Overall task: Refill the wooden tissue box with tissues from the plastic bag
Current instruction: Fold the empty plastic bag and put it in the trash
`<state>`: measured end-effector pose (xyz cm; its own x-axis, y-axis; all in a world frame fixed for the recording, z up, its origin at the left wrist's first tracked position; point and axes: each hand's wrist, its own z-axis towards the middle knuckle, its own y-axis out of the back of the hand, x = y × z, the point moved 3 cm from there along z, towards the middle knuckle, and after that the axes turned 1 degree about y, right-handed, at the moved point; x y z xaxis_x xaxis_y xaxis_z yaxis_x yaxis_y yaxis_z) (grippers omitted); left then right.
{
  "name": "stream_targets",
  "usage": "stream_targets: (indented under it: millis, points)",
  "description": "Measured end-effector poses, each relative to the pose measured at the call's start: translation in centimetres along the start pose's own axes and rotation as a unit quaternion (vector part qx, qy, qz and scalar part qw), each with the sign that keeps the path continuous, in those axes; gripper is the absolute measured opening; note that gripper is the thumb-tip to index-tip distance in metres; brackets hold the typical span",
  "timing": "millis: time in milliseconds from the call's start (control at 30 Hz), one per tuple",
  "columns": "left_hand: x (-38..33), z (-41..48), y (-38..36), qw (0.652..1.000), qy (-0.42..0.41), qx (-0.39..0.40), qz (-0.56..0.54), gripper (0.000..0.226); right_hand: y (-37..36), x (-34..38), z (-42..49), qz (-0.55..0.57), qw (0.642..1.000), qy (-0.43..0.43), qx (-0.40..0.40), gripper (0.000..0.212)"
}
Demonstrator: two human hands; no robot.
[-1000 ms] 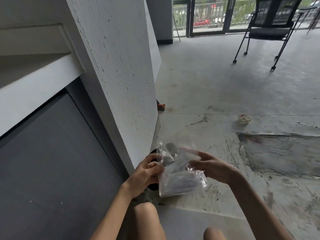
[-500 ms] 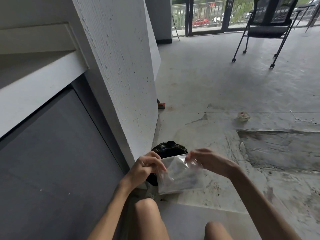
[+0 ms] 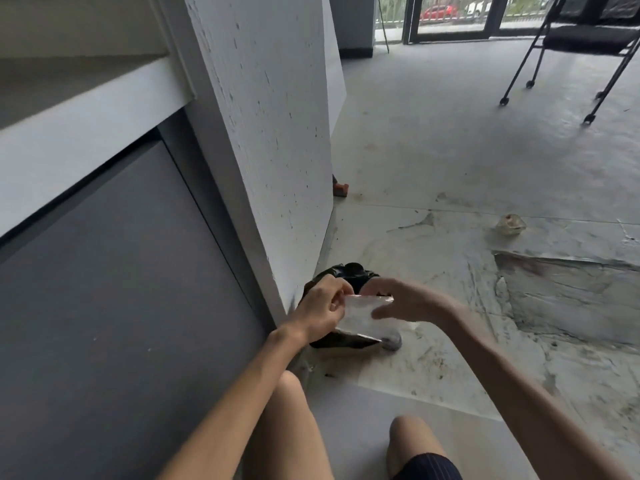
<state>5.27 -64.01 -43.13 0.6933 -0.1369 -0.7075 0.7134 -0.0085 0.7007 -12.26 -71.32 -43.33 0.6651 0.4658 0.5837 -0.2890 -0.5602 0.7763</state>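
While we crouch on the floor [image 3: 450, 150] beside the speckled white pillar [image 3: 270, 133], we see both hands meeting on the clear plastic bag [image 3: 360, 318], held just above a black bag [image 3: 349, 271] that lies at the pillar's foot. Our left hand [image 3: 320, 311] is curled closed, pinching the bag's upper left corner between thumb and fingers. Our right hand [image 3: 403, 301] grips the top edge from the other side, fingers bent over it and thumb below. We can make out pale contents through the plastic, too blurred to name. Our bare knees show at the bottom of the view. Farther off, a crumpled scrap [image 3: 512, 225] sits on the floor, and a black chair [image 3: 581, 39] stands near the glass doors.
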Motion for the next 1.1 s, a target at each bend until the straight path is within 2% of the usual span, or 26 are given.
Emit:
stream_targets:
  millis: [67,133,200,233,300,367,433,567,667,700,767,833,867,967,1100]
  points:
    - [0.7,1.2,-0.2,0.999,0.005,-0.03,-0.018,0.021,0.5,0.6,1.9,-0.054,0.996,0.034,-0.066,0.016]
    - [2.3,2.3,-0.4,0.993,0.061,-0.07,-0.072,0.036,0.9,0.0,3.8,-0.124,0.979,0.04,-0.156,0.015]
    - [4.7,3.1,-0.8,0.969,0.183,-0.112,-0.122,0.045,0.9,-1.4,5.5,-0.175,0.947,0.04,-0.267,0.017]
    - [6.3,3.3,-1.2,0.951,0.251,-0.126,-0.13,0.042,0.5,-2.2,6.2,-0.184,0.93,0.04,-0.315,0.018]
    - [9.3,2.8,-2.7,0.912,0.365,-0.123,-0.14,0.033,-1.4,-2.9,7.6,-0.192,0.916,0.049,-0.348,0.022]
    - [11.3,1.9,-4.9,0.879,0.434,-0.097,-0.17,0.03,-4.7,-3.2,8.9,-0.233,0.92,0.068,-0.308,0.032]
    - [12.1,0.8,-6.7,0.857,0.47,-0.082,-0.197,0.031,-8.6,-4.0,10.0,-0.263,0.932,0.077,-0.236,0.043]
    - [12.7,-0.2,-8.3,0.834,0.497,-0.053,-0.232,0.033,-14.2,-6.7,11.4,-0.22,0.972,-0.062,-0.051,0.05]
    - [13.5,-0.1,-7.7,0.831,0.505,-0.033,-0.232,0.032,-16.8,-7.6,12.0,-0.189,0.975,-0.108,0.045,0.044]
    - [14.1,0.1,-7.5,0.835,0.504,-0.029,-0.219,0.034,-16.7,-7.4,12.3,-0.177,0.977,-0.11,0.038,0.04]
    - [15.2,0.6,-7.7,0.847,0.498,-0.017,-0.183,0.041,-15.8,-6.9,12.8,-0.154,0.981,-0.115,-0.03,0.032]
    - [15.6,1.2,-8.2,0.856,0.49,0.007,-0.167,0.05,-14.9,-6.6,13.1,-0.144,0.978,-0.124,-0.092,0.033]
    - [15.5,1.5,-8.5,0.858,0.486,0.02,-0.166,0.054,-14.7,-6.7,13.2,-0.145,0.976,-0.132,-0.097,0.038]
    - [15.3,2.3,-9.9,0.859,0.478,0.06,-0.171,0.064,-14.8,-8.2,13.3,-0.159,0.97,-0.176,-0.06,0.055]
    - [15.3,2.8,-11.3,0.857,0.478,0.092,-0.17,0.071,-15.6,-9.9,14.1,-0.151,0.968,-0.201,0.017,0.048]
